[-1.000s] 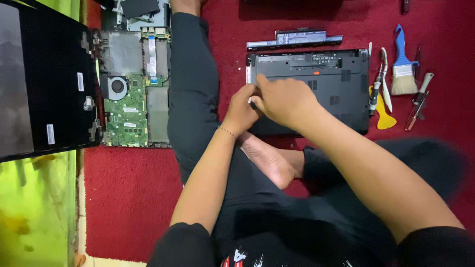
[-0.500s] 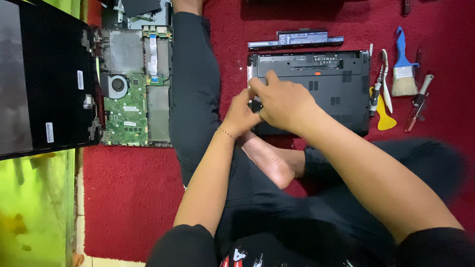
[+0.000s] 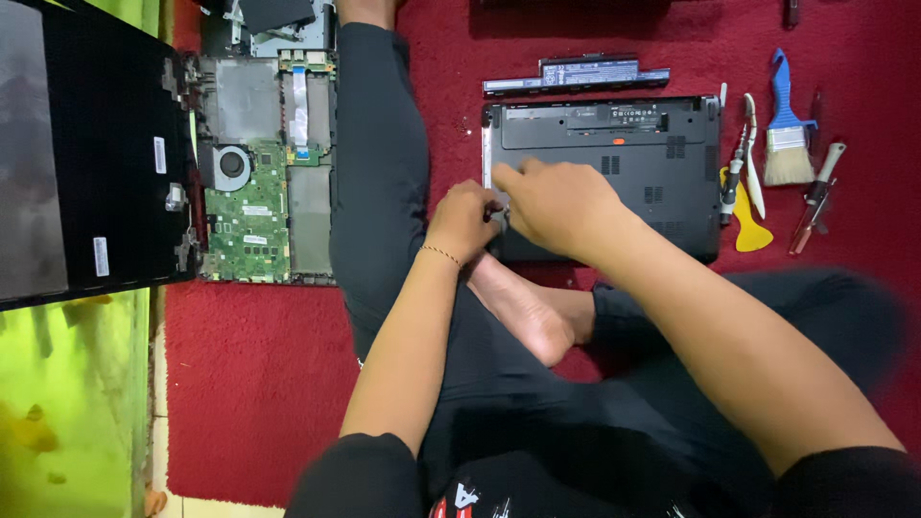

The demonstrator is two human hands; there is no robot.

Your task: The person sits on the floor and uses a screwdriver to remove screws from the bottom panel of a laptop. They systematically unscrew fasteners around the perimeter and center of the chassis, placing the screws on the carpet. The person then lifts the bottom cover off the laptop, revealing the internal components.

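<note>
**Laptop, underside up, on red carpet — both hands at its left edge**

- Laptop (image 3: 614, 173): black, bottom facing up, lying on the red carpet (image 3: 249, 384) in front of the seated person's crossed legs.
- Left hand (image 3: 462, 223): at the near left corner of the laptop, fingers curled together; whether they pinch anything cannot be told.
- Right hand (image 3: 556, 203): flat on the laptop's underside, fingers pressed together, tips pointing toward the left edge.
- Battery (image 3: 576, 75): long, black, just beyond the laptop.
- Brush (image 3: 789, 134), yellow pry tool (image 3: 750, 228), screwdriver (image 3: 814, 200): right of the laptop.
- Second laptop (image 3: 259, 182): opened, green circuit board and fan exposed, far left.
</note>
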